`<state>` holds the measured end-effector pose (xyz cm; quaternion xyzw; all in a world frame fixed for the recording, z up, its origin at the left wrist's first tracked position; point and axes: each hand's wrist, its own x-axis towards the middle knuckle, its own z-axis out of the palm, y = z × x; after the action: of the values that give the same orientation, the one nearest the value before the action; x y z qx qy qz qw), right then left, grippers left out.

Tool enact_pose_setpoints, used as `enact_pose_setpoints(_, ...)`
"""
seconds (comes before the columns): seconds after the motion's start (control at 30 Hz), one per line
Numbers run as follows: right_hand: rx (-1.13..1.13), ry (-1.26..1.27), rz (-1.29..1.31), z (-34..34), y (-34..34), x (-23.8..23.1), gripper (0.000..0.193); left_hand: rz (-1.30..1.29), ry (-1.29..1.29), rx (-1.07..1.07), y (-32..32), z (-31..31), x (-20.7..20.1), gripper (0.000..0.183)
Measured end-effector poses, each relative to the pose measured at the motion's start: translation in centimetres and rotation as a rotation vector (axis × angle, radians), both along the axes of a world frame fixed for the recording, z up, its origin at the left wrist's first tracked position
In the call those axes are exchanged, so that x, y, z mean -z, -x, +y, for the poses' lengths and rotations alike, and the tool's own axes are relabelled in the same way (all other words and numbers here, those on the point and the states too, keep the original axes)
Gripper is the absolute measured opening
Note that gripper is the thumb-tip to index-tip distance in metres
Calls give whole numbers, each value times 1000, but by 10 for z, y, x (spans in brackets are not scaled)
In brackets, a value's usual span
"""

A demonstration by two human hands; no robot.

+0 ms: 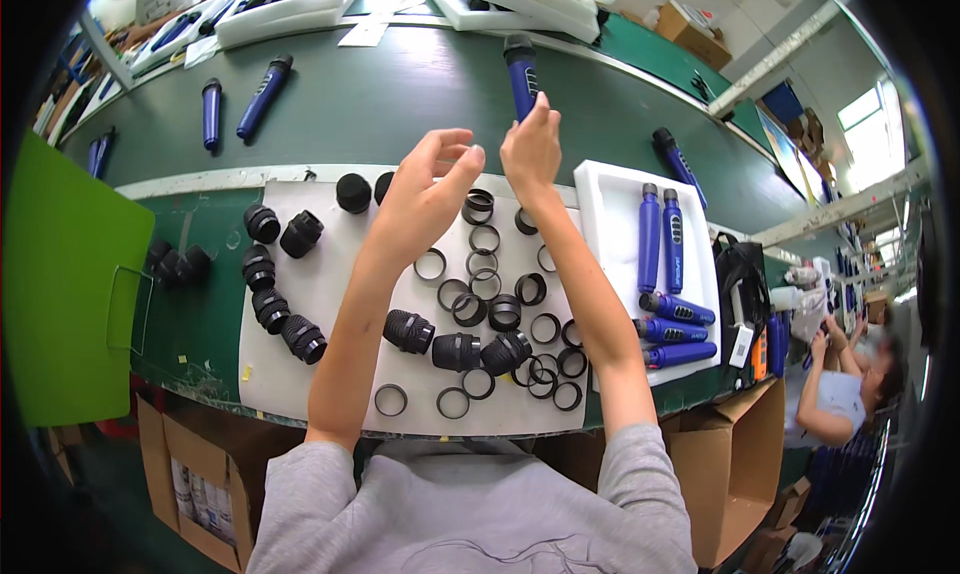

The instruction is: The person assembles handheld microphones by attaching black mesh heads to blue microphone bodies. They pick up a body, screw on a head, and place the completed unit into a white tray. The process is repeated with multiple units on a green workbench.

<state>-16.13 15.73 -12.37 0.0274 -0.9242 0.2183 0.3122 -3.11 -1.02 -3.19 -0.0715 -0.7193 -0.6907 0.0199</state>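
My right hand [534, 150] grips the lower part of a blue microphone [521, 72] with a black head, which reaches out over the far green surface. Just left of it, my left hand [432, 182] is in the air with fingers apart and thumb raised, and nothing shows in it. Beneath my arms lies a white sheet [345, 394]. Black rings [484, 238] are scattered over its middle and right. Several black microphone heads [302, 234] stand along its left side, and others [456, 352] lie between my forearms. One more is partly hidden behind my left hand.
At right, a white foam tray [612, 196] holds several blue microphone bodies [648, 244]. More microphones [265, 98] lie on the far green conveyor surface [400, 84]. A green panel [70, 294] stands at left. Cardboard boxes [735, 464] sit below the table edge. Other people are nearby.
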Motion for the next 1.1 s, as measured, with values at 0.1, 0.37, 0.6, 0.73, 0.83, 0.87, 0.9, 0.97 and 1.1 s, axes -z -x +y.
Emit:
enact_pose_setpoints(0.1,-277,74,281,-14,-44,-33,63,79,-131,-176,3,-13,-4,67)
enact_pose_setpoints(0.37,-629,122,252,-50,-153,-89,51,458,-614,-171,-21,-47,-41,49)
enact_pose_setpoints(0.6,-761,121,-151,-47,-172,-102,38,382,-792,-1,-26,-48,-39,28)
enact_pose_setpoints(0.73,-801,189,-309,-42,-169,-106,35,356,-817,25,-18,-48,-33,27)
enact_pose_setpoints(0.83,-811,212,-386,-41,-168,-109,34,324,-813,23,-16,-49,-31,26)
enact_pose_setpoints(0.87,-811,217,-405,-40,-168,-112,34,314,-810,23,-15,-49,-30,26)
enact_pose_setpoints(0.9,-809,222,-422,-39,-168,-113,34,311,-816,21,-15,-48,-30,26)
enact_pose_setpoints(0.97,-825,233,-448,-39,-167,-111,33,305,-827,17,-15,-48,-29,25)
enact_pose_setpoints(1.1,-852,241,-485,-37,-161,-110,34,304,-807,1,-14,-48,-28,24)
